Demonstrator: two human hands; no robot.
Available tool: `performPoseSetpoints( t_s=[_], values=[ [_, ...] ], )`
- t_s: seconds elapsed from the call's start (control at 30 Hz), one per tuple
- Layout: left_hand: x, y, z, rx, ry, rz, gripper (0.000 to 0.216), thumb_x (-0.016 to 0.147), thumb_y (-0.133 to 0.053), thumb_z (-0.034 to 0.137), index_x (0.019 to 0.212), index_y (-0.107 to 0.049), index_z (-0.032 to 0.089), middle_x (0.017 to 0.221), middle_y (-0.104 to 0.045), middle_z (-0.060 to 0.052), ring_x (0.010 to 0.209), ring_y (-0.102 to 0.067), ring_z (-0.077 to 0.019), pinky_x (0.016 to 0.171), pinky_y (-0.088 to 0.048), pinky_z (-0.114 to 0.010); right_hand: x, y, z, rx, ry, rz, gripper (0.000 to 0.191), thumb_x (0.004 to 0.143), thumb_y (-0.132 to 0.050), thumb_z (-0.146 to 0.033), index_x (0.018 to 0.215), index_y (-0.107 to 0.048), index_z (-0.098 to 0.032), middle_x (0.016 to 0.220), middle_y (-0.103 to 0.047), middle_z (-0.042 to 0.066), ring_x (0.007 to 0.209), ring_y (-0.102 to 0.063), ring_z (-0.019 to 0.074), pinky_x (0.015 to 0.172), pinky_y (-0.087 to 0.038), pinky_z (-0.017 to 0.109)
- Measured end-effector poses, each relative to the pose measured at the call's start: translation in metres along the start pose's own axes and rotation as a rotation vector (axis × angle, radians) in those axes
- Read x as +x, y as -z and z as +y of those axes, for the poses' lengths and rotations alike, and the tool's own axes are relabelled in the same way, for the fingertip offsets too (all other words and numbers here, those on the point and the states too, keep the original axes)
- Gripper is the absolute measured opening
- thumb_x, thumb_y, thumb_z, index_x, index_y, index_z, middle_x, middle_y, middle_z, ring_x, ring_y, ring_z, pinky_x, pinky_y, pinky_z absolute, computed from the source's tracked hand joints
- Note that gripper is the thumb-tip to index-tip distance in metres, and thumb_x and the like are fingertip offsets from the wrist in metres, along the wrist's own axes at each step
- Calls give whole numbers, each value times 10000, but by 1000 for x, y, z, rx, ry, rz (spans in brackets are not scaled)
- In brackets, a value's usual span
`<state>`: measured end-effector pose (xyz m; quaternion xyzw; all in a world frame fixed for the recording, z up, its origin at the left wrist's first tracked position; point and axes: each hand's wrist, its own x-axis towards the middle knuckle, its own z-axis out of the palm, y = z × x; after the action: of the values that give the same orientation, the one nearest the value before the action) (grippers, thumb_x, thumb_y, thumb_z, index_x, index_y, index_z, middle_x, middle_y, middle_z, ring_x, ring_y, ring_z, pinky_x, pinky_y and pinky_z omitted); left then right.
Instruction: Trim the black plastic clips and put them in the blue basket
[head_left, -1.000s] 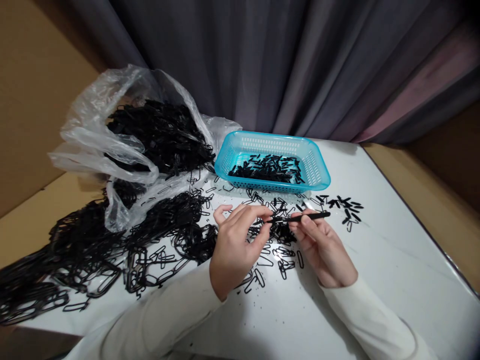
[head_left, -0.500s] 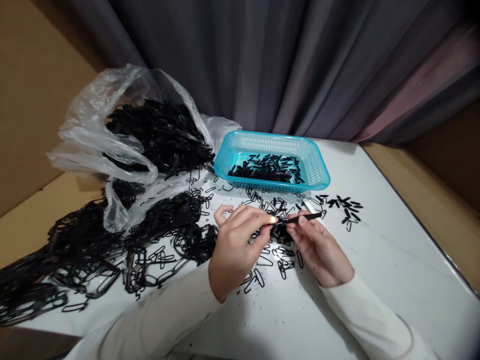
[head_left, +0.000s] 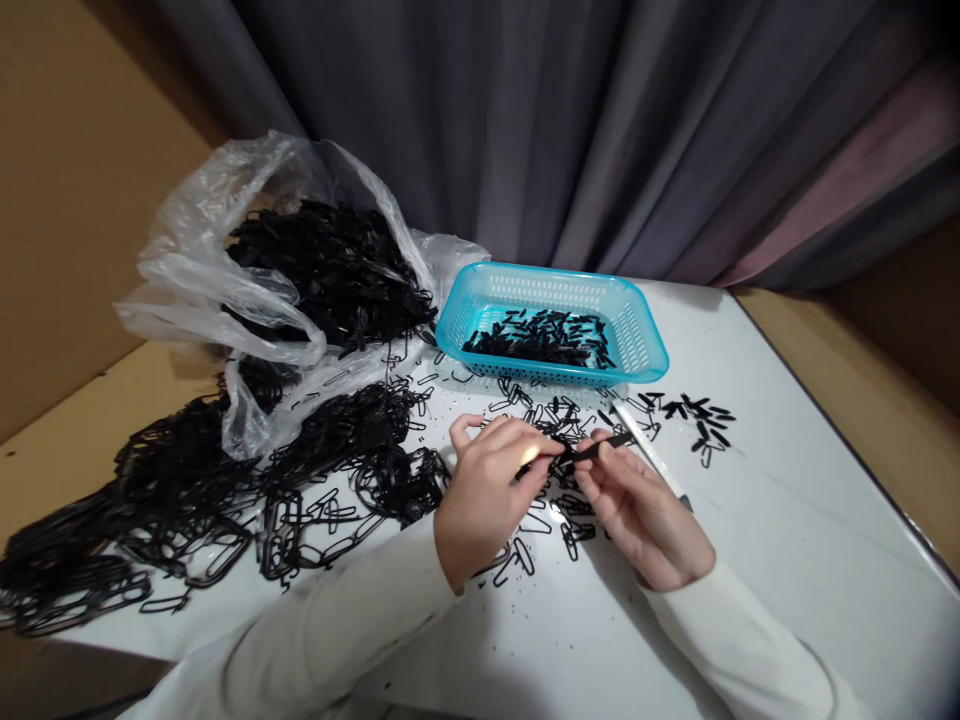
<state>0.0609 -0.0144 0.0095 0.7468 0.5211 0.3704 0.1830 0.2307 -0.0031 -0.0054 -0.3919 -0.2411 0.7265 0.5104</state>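
Above the white table (head_left: pixel 765 520) my two hands face each other, close together. My right hand (head_left: pixel 637 500) pinches a slim, dark stick-like piece (head_left: pixel 619 443) between thumb and fingers. My left hand (head_left: pixel 499 475) is closed at the fingertips on the near end of a small black piece (head_left: pixel 566 455), which meets the tip of the stick-like one. A bright spot of light falls on the left index finger. Beneath the fingers lie many thin black loop-shaped pieces (head_left: pixel 574 535), partly hidden by the hands.
A blue basket (head_left: pixel 645 376) holds short black pieces. Left of it a clear plastic bag (head_left: pixel 195 240) is full of black parts, with tangled black frames (head_left: pixel 172 470) spilling before it. A pale, narrow tool (head_left: pixel 649 450) lies behind my right hand. Short black pieces (head_left: pixel 705 425) lie at the right.
Both hands stay joined at the piece. The stick-like piece is drawn further into my right hand. The whole view has shifted slightly, and more of the pale tool shows.
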Motion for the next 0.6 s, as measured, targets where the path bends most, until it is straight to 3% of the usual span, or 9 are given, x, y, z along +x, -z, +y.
performPoseSetpoints(
  t_s=[0.17,0.33,0.47,0.6],
  values=[
    [3,0,2,1,59,83,179,854,-603,122,970,-603,258,871,-711,66,863,-667,-156,958,-264,-383,1,5,-13,36,182,110,154,751,-746,-273,821,-622,-214,815,-686,-16,768,-658,97,743,-571,209],
    [2,1,5,-44,98,68,235,834,-594,109,1010,-561,262,839,-702,60,844,-671,-167,962,-271,-418,-4,3,-13,-244,606,137,99,846,-660,-253,913,-588,-246,925,-681,0,884,-643,134,845,-523,304],
    [1,1,5,-40,87,83,230,831,-602,119,1005,-564,265,846,-709,46,849,-672,-178,949,-288,-432,-13,-3,-4,-480,948,83,139,872,-611,-145,963,-591,-248,926,-695,19,914,-662,172,855,-522,361],
    [1,2,6,-27,61,117,239,834,-606,107,1008,-567,265,846,-706,47,858,-669,-175,927,-295,-416,-18,-2,1,-605,1075,-50,258,845,-579,-35,998,-604,-242,932,-710,23,900,-688,187,811,-548,369]
  ],
)
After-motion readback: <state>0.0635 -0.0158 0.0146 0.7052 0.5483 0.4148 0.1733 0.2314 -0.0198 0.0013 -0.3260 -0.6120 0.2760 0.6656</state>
